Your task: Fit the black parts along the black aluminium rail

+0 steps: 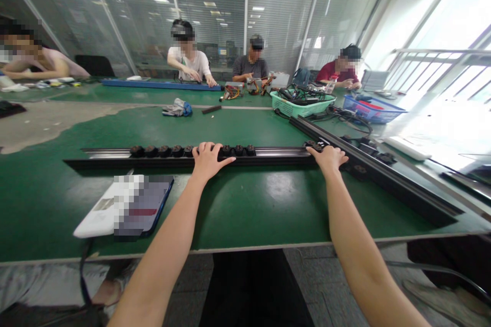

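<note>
A long black metal rail (280, 159) lies crosswise before me, a shiny open channel along its top. Several round black socket modules (164, 151) sit in a row in this channel. My left hand (207, 161) lies over the row, fingers hooked across the rail and thumb stretched right along its near edge. My right hand (329, 158) grips the rail's right end, thumb pointing left beside a dark module (312, 144). What lies under both palms is hidden. A second black rail (406, 191) runs diagonally at the right, close to the right hand.
Near the left front lie a white device (94, 214) and a dark-screened phone (148, 209). Gloves (177, 108) and a short dark strip (211, 110) are farther back. Cables fill a green basket (295, 109); a blue basket (374, 110) stands beside it. Several people sit across the table.
</note>
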Tool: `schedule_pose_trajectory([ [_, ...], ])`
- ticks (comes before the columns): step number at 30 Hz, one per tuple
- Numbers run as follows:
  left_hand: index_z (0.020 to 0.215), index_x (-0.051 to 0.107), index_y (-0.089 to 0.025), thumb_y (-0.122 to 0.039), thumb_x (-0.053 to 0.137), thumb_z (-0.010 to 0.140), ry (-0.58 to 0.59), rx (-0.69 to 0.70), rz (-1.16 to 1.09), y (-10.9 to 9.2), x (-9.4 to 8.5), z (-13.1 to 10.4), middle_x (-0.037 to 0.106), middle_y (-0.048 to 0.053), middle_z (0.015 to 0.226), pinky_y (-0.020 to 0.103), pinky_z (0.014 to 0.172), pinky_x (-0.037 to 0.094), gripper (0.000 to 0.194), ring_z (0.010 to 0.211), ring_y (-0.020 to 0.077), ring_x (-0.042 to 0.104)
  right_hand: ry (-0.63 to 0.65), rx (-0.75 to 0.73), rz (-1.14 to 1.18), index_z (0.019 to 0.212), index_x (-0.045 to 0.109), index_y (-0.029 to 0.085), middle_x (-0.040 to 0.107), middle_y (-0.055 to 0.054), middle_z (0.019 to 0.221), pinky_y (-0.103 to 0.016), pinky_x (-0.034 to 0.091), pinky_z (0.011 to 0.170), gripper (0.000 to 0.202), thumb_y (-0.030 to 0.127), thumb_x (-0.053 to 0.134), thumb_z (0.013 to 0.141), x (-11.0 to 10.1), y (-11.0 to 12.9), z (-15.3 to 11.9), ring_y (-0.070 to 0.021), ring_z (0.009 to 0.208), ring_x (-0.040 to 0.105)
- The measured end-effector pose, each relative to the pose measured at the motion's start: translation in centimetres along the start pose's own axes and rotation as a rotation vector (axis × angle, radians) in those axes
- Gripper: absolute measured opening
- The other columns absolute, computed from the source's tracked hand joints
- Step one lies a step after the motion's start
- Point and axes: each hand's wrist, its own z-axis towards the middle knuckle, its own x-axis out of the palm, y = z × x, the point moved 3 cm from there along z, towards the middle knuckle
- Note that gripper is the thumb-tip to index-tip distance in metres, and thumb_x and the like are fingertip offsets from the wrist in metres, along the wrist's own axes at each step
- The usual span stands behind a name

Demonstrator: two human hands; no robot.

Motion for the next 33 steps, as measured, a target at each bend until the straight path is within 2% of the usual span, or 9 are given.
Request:
schedule_pose_trajectory([
  [5, 0.134, 0.061, -0.026, -0.076, 0.049, 0.09, 0.004, 0.0, 0.001, -0.02, -0.08, -0.06, 0.057, 0.016, 0.137, 0.053, 0.112, 0.026, 0.068, 0.133, 0.0364, 0.038, -0.081, -0.046, 0.013, 0.117, 0.071, 0.012, 0.06, -0.026, 0.122, -0.05, 0.032, 0.096, 0.064, 0.067, 0.061, 0.085, -0.6, 0.22, -0.14, -0.0409, 0.118, 0.047],
  [11, 0.134, 0.062, -0.026, -0.077, 0.048, 0.089, 0.003, -0.002, -0.004, 0.06, 0.0, -0.02, 0.056, 0.016, 0.137, 0.054, 0.111, 0.026, 0.069, 0.133, 0.0372, 0.038, -0.11, -0.083, 0.015, 0.115, 0.072, 0.014, 0.06, -0.022, 0.118, -0.048, 0.031, 0.094, 0.053, 0.057, 0.064, 0.085, -0.75, 0.13, -0.11, -0.0387, 0.115, 0.047],
  [33, 0.134, 0.062, -0.025, -0.076, 0.05, 0.089, 0.008, -0.004, -0.012, 0.06, 0.02, 0.03, 0.056, 0.016, 0.138, 0.055, 0.112, 0.026, 0.069, 0.133, 0.0376, 0.038, -0.123, -0.043, 0.027, 0.112, 0.071, 0.01, 0.06, -0.023, 0.121, -0.048, 0.031, 0.096, 0.044, 0.047, 0.063, 0.09, -0.19, -0.32, 0.56, -0.0381, 0.117, 0.046],
])
